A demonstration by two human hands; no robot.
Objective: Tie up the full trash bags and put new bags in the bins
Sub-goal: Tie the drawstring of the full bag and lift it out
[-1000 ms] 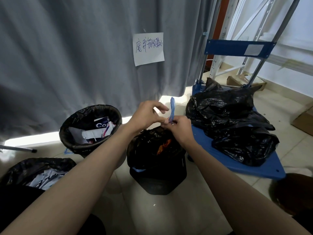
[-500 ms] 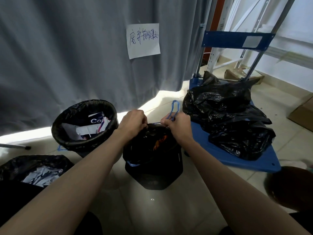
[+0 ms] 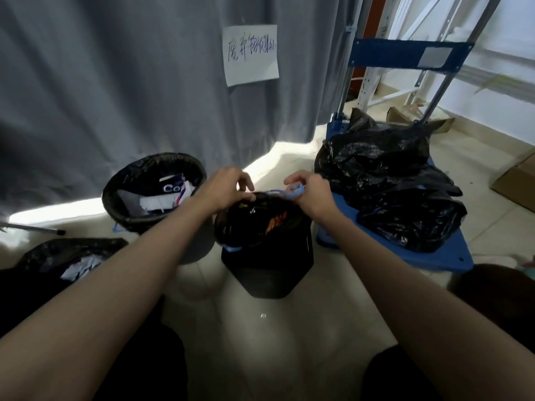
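Farthest left of the middle bin, at the frame's lower edge, lies an open bag with pale paper showing in it. Just left of the middle bin and a little behind it stands a round bin, lined in black and holding paper scraps. The middle bin is black with angled sides, and the full black bag sits in it, its mouth gathered at the top. The left hand rests at the left of that mouth with fingers curled down onto the plastic; it seems to be pinching the rim, though blur makes the grip unsure. The right hand is at the right of the mouth, fingers curled around the blue drawstring, which loops between the two hands. Behind the middle bin hangs a grey curtain with a handwritten paper note on it. Right of the middle bin, touching or nearly touching it, is a blue cart carrying black bags.
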